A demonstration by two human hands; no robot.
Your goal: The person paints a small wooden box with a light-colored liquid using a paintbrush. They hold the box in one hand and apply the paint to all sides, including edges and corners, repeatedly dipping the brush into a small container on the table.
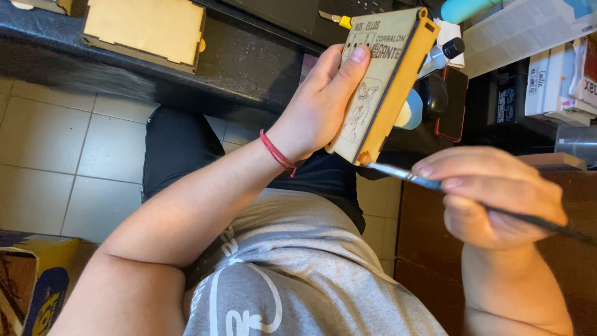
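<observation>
Brush tip at box corner.
Wooden box [384,81] is gripped aloft by left hand [323,102]; paintbrush [404,175] is pinched in right hand [491,196]. Paint could be smeared onto the engraved face if tilted.

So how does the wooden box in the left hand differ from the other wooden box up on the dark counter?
The held box is gripped by the left hand and tilted on edge; the counter box lies flat, untouched. The held box shows an engraved face and orange-painted edges, where the right hand puts a paintbrush; the counter box looks plain and unpainted. Both are light, thin wood.
</observation>
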